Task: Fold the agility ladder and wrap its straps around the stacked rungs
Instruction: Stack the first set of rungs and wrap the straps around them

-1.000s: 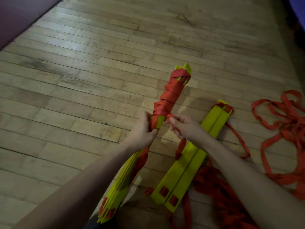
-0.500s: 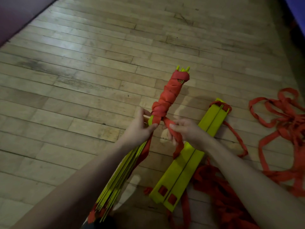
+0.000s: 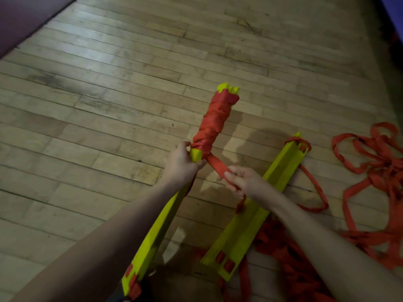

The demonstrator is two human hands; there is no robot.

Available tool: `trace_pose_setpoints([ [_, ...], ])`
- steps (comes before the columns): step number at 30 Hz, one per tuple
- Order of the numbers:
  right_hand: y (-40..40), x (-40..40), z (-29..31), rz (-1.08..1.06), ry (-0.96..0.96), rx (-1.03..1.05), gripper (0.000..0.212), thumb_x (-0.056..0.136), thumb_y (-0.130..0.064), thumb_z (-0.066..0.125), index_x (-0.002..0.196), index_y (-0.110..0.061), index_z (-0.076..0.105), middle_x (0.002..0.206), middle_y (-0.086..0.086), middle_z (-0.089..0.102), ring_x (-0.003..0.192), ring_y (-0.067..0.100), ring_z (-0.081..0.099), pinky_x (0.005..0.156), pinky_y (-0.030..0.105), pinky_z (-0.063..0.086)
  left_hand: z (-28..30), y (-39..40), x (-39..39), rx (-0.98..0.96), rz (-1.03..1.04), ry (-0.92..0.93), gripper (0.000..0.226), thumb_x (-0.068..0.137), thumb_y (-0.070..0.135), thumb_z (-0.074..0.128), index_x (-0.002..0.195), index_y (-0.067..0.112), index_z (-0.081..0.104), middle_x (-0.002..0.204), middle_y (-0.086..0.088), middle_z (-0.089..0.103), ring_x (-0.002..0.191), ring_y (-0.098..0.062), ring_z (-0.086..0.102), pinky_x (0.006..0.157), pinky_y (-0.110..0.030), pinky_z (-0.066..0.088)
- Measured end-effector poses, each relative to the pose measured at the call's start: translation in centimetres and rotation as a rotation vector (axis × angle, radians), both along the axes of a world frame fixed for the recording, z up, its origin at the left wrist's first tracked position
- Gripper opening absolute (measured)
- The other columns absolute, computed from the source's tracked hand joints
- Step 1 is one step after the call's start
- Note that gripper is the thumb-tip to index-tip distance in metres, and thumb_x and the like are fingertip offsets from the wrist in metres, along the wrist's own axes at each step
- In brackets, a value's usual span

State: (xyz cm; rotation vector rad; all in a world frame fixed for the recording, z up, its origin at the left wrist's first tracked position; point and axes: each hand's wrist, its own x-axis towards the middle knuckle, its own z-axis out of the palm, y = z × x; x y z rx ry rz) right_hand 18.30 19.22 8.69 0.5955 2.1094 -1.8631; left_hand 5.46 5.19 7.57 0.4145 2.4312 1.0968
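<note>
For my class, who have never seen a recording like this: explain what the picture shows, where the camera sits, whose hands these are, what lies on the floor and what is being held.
The picture comes from one camera worn on a person's head, looking forward and down, so the two bare arms reaching in from the bottom are that person's own. There is no machine here.

The left hand grips a stack of yellow ladder rungs, held up off the wooden floor. The far half of that stack is already wound in orange strap. The right hand pinches the loose strap end, pulled taut from the wrap.

On the floor beside it lies a second stack of yellow rungs, unwrapped, with a tangle of loose orange strap spreading to the right of it.
</note>
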Motion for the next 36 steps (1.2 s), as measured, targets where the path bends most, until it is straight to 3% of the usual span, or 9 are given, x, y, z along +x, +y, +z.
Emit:
trace_pose_setpoints([
  [3,0.0,-1.7,1.3,-0.074,0.047,-0.086,0.024,0.102,-0.013,0.039,0.097,-0.005,0.061,0.052,-0.003,0.038,0.037,0.003,0.030,0.037,0.016,0.025,0.7,0.3,-0.2,-0.121,-0.088,0.103,0.052,0.068,0.042,0.080,0.102,0.008,0.060,0.097,-0.014,0.058,0.091,-0.032,0.056,0.078,-0.039,0.049],
  [6,0.1,-2.5,1.6,-0.107,0.071,-0.108,0.026,0.102,-0.013,0.038,0.090,-0.014,0.062,0.052,-0.003,0.037,0.037,0.003,0.026,0.035,0.014,0.023,1.0,-0.1,0.0,-0.175,-0.133,0.148,0.061,0.069,0.048,0.078,0.108,0.007,0.056,0.101,-0.013,0.051,0.096,-0.030,0.052,0.080,-0.035,0.045],
  [15,0.6,-2.0,0.5,-0.158,0.053,-0.080,0.028,0.102,-0.007,0.035,0.085,-0.009,0.057,0.052,0.002,0.037,0.032,-0.001,0.028,0.032,0.012,0.024,2.1,-0.6,0.9,0.066,-0.192,-0.164,0.052,0.081,0.027,0.071,0.124,0.015,0.045,0.093,-0.002,0.060,0.081,-0.020,0.061,0.073,-0.038,0.054],
  [18,0.7,-1.3,0.5,-0.157,0.060,-0.066,0.029,0.102,-0.005,0.034,0.084,-0.008,0.057,0.055,0.004,0.036,0.034,-0.001,0.029,0.034,0.011,0.026,2.4,-0.8,0.8,0.006,-0.300,-0.110,0.052,0.082,0.018,0.070,0.129,0.014,0.047,0.101,-0.005,0.057,0.084,-0.020,0.059,0.069,-0.033,0.053],
  [21,0.7,-1.0,0.8,-0.150,0.063,-0.048,0.027,0.102,-0.005,0.034,0.085,-0.007,0.055,0.057,0.005,0.038,0.035,-0.002,0.030,0.036,0.011,0.026,2.2,-0.7,1.1,0.017,-0.317,-0.073,0.031,0.081,0.022,0.072,0.107,0.013,0.056,0.089,-0.003,0.059,0.080,-0.021,0.058,0.067,-0.031,0.049],
  [25,0.4,-0.7,0.9,-0.128,0.038,-0.053,0.026,0.101,-0.008,0.037,0.087,-0.008,0.059,0.056,0.003,0.051,0.037,0.004,0.043,0.039,0.017,0.034,1.7,-0.7,2.4,0.036,-0.252,0.042,0.032,0.083,0.028,0.069,0.099,0.012,0.046,0.086,-0.002,0.057,0.078,-0.019,0.055,0.067,-0.033,0.045],
  [28,-0.5,-0.6,1.0,-0.026,-0.004,-0.158,0.023,0.100,-0.007,0.040,0.091,-0.009,0.061,0.066,0.004,0.065,0.052,0.013,0.061,0.051,0.020,0.048,1.1,-0.7,2.4,0.117,-0.103,-0.006,0.029,0.085,0.024,0.067,0.099,0.012,0.044,0.084,-0.005,0.060,0.077,-0.024,0.060,0.069,-0.040,0.052],
  [31,-0.8,-0.6,0.6,0.049,-0.036,-0.178,0.020,0.099,-0.006,0.043,0.106,0.001,0.060,0.082,0.012,0.069,0.069,0.016,0.068,0.066,0.022,0.052,0.2,-0.8,1.7,0.121,-0.009,0.010,0.029,0.085,0.023,0.067,0.101,0.012,0.046,0.084,-0.003,0.058,0.077,-0.022,0.056,0.067,-0.034,0.047],
  [36,-0.8,-1.0,-0.2,-0.036,-0.008,0.001,0.015,0.099,-0.005,0.044,0.097,-0.008,0.058,0.071,-0.002,0.066,0.054,0.001,0.059,0.053,0.012,0.044,-0.9,-0.1,1.7,0.009,-0.095,0.222,0.032,0.083,0.024,0.066,0.100,0.017,0.041,0.096,-0.003,0.052,0.082,-0.020,0.054,0.067,-0.037,0.049],
])
